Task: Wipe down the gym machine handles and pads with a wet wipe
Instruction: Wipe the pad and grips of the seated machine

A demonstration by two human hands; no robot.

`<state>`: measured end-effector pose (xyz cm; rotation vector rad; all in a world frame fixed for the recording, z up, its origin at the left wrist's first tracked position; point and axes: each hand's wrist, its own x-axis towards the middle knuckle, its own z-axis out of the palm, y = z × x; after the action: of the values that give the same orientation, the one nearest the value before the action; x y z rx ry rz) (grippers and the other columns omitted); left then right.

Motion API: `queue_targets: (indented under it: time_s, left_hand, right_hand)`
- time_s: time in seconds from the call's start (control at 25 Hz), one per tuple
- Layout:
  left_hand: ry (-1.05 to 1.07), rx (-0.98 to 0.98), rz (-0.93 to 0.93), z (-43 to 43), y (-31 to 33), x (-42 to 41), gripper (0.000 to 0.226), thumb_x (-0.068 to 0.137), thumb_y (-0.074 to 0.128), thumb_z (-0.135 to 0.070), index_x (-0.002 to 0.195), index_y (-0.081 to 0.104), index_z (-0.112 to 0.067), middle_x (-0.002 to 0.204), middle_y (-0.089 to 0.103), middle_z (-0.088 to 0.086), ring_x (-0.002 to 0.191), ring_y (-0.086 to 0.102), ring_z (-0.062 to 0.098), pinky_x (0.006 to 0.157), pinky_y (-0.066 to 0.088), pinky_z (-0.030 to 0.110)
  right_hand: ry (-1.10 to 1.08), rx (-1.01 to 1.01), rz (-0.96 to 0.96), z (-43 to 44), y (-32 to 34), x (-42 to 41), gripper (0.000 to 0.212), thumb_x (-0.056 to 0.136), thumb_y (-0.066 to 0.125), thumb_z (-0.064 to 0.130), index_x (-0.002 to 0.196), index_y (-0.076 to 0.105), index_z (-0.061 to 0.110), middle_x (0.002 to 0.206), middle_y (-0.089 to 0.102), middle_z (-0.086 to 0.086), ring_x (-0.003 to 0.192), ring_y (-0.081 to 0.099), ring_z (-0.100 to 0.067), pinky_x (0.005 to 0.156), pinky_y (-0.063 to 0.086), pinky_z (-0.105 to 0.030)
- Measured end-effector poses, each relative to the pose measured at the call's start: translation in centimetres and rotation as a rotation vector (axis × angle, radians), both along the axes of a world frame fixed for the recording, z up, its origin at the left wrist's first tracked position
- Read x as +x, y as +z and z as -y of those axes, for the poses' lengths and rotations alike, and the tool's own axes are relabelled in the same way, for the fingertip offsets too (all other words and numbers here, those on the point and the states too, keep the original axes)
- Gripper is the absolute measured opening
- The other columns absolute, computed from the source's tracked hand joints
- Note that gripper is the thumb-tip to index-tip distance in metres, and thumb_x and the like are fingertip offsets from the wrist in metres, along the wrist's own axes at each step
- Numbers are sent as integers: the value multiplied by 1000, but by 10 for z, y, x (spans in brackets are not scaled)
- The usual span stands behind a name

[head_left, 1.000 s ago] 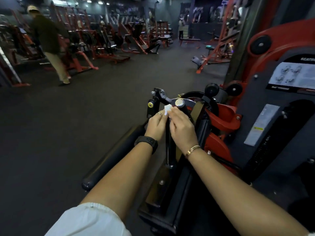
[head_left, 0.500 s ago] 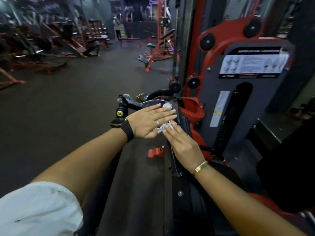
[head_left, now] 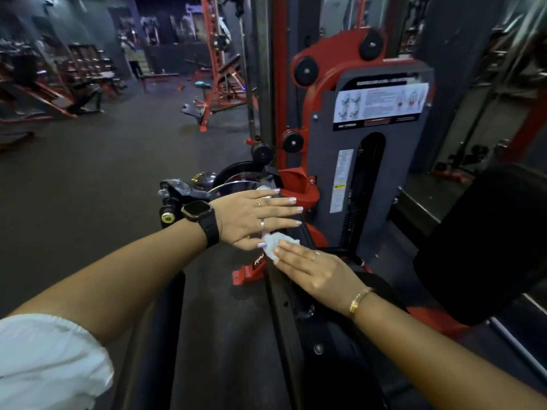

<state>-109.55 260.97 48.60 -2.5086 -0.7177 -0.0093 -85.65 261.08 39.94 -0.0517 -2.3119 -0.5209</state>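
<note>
Both hands lie flat, fingers straight, over a gym machine's black lever arm (head_left: pixel 285 321): the left hand (head_left: pixel 254 217) reaches across from the left and the right hand (head_left: pixel 316 273) comes up just below it. The crumpled white wet wipe (head_left: pixel 276 246) sits between them, under the right fingertips and touching the left thumb, seemingly pressed down so it can be rubbed along the metal. A large black pad (head_left: pixel 488 247) stands well to the right of the right hand.

Dim indoor light, wide-angle bending at edges, soft blur in background
</note>
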Motion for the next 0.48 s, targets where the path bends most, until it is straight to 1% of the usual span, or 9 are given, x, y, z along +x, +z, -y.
queue_targets:
  time_s: [0.08, 0.16, 0.28, 0.36, 0.48]
  left_hand:
    - [-77, 29, -2, -13, 0, 4, 60, 99, 16, -45, 141, 42, -11, 149, 37, 12, 141, 30, 28, 112, 29, 50]
    - [-131, 47, -1, -18, 2, 5, 59, 99, 16, -43, 140, 44, -11, 149, 38, 11, 140, 31, 28, 111, 31, 49]
    - [-198, 26, -2, -19, 5, 2, 63, 99, 12, -44, 140, 45, -11, 149, 39, 11, 141, 31, 26, 113, 29, 46]
    - [-226, 32, -8, -21, 6, 1, 63, 99, 12, -43, 141, 44, -9, 149, 39, 11, 140, 32, 25, 113, 29, 46]
    - [-241, 45, 22, -24, 7, -12, 60, 99, 17, -39, 141, 43, -7, 147, 42, 10, 138, 35, 25, 113, 26, 44]
  right_hand:
    - [-66, -8, -25, 3, 10, -15, 24, 96, 50, 0, 110, 69, 1, 124, 63, -12, 122, 54, -24, 104, 42, -32]
    - [-111, 1, -29, 9, 8, -18, 23, 96, 51, 1, 108, 70, 1, 123, 63, -12, 121, 55, -24, 102, 44, -33]
    - [-157, 63, 16, 22, 9, -6, 23, 94, 53, -1, 111, 68, 1, 126, 61, -12, 123, 53, -25, 97, 48, -35]
    - [-238, 102, 11, 27, 17, -15, 24, 94, 53, -2, 113, 67, 0, 126, 61, -12, 123, 53, -24, 100, 47, -35]
    - [-370, 92, -12, 30, 18, -42, 23, 95, 50, -2, 108, 69, -1, 123, 62, -13, 121, 55, -26, 101, 46, -37]
